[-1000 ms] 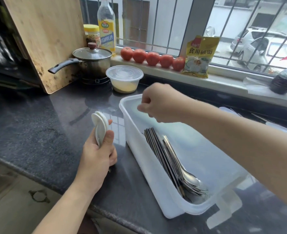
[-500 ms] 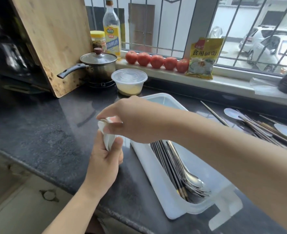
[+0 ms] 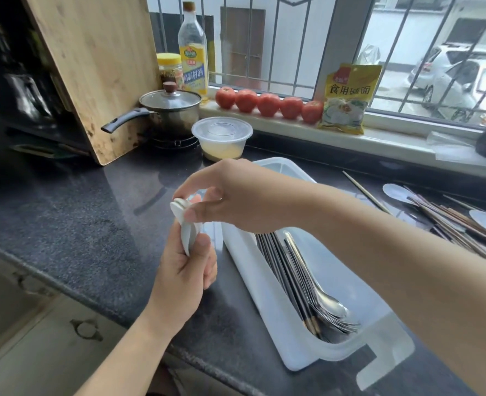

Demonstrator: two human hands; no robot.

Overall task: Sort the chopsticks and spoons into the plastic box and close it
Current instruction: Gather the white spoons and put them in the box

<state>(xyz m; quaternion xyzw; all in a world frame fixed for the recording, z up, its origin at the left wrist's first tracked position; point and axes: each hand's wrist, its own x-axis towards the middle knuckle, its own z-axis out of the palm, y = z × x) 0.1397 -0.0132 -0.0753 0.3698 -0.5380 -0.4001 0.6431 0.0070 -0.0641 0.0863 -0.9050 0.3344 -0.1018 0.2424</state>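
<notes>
The right hand (image 3: 236, 195) pinches the top of the white spoons (image 3: 186, 224) with its fingers (image 3: 196, 214); the left hand (image 3: 184, 270) grips their handles over bare dark worktop (image 3: 79, 224). Just beside them, the translucent plastic box (image 3: 307, 352) lies open, holding dark chopsticks (image 3: 287, 275) and steel spoons (image 3: 330, 307). The right forearm hides the box's middle. More chopsticks lie at the far right, partly cut off.

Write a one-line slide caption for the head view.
Both hands grip white spoons beside the cutlery-filled plastic box.

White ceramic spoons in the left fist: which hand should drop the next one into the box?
Right. The right hand already pinches the white ceramic spoons and reaches over the translucent plastic box; the left hand holds the stack.
</notes>
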